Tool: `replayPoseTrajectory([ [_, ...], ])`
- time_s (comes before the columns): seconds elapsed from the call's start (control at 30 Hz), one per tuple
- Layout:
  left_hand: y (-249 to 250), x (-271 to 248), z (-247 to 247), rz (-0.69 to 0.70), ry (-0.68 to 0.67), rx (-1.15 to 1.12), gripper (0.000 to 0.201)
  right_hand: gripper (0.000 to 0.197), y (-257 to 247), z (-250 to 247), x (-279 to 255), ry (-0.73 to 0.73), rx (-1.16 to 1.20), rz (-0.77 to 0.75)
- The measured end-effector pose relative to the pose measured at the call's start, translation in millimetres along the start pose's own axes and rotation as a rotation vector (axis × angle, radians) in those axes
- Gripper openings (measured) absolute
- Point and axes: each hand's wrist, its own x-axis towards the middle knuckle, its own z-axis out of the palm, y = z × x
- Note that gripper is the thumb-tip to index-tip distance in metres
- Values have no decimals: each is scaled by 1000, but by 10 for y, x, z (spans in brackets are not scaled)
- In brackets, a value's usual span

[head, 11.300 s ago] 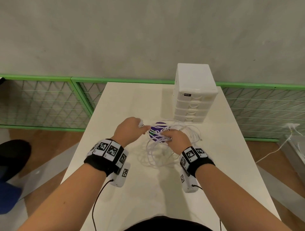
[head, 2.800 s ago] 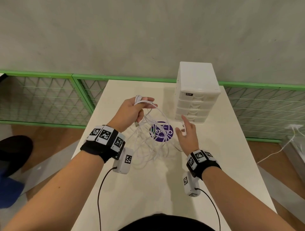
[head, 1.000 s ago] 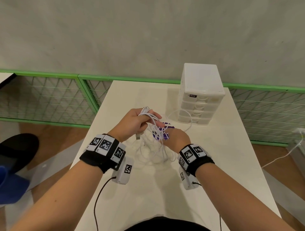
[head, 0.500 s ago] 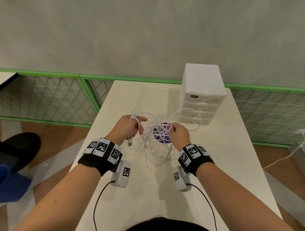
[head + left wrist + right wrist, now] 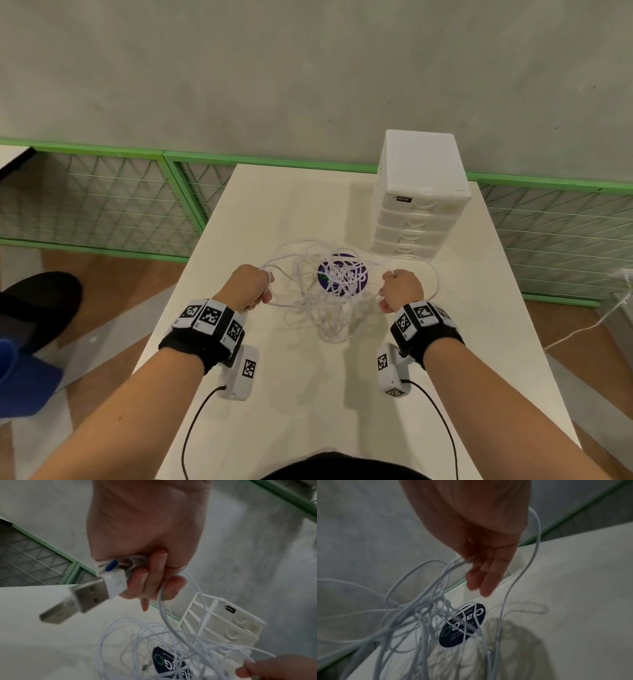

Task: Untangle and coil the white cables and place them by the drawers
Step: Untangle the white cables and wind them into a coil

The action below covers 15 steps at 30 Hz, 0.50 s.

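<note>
Overhead, both hands grip tangled thin white cables above a round purple sticker; white plastic drawers labelled "box".

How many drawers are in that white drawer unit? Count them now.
4, stacked in the white drawer unit at the table's far right: top drawer, second drawer, third drawer, bottom drawer.

Head looks down; wrists close (sharing cables, sticker).
</note>
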Motion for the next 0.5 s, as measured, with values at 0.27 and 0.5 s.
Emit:
replayPoseTrajectory([
  [0.27, 131, -81, 190, 178, -105, -74, 31, 59, -403, -105, -444, -41, -665, -188],
  [0.5, 141, -122, 185, 275, -117, -16, 40, 36, -563, 17, -462, 34, -641, -379],
])
